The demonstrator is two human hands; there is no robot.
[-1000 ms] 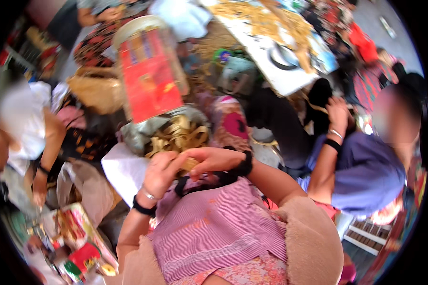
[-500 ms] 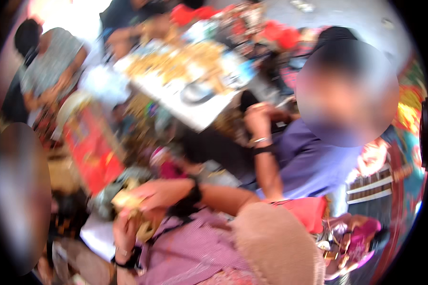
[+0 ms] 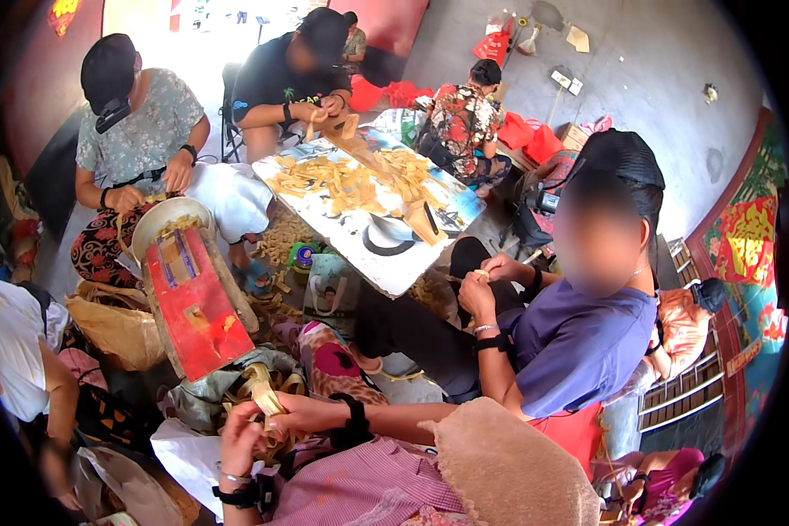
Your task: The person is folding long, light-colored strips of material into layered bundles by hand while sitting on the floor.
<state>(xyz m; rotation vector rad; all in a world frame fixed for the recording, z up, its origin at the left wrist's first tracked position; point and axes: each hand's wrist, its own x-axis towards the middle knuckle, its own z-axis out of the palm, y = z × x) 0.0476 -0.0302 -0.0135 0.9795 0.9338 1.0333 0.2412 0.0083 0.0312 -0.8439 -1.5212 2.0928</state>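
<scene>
Low in the head view, my left hand [image 3: 241, 441] and my right hand [image 3: 300, 415] meet over my lap. Both are closed on a folded pale yellow strip [image 3: 265, 394], which looks flat and flexible; its exact material I cannot make out. My right fingers pinch it from the right, while the left fingers hold it from below. Black bands circle both my wrists. More such strips [image 3: 276, 449] hang just under and beside my hands, partly hidden by them. A grey-green cloth or bag [image 3: 203, 399] lies beyond.
Ahead stands a white table [image 3: 385, 273] heaped with yellowish strips [image 3: 333, 180]. A red board [image 3: 193, 307] with a bowl [image 3: 168, 213] at its far end lies to the left. Several people sit around; one in a purple shirt [image 3: 578, 342] is close on my right.
The earlier view is smeared by motion; now it is sharp and has shifted. My hands still hold the strip, with my right hand now lower and its fingers plainer to see.
</scene>
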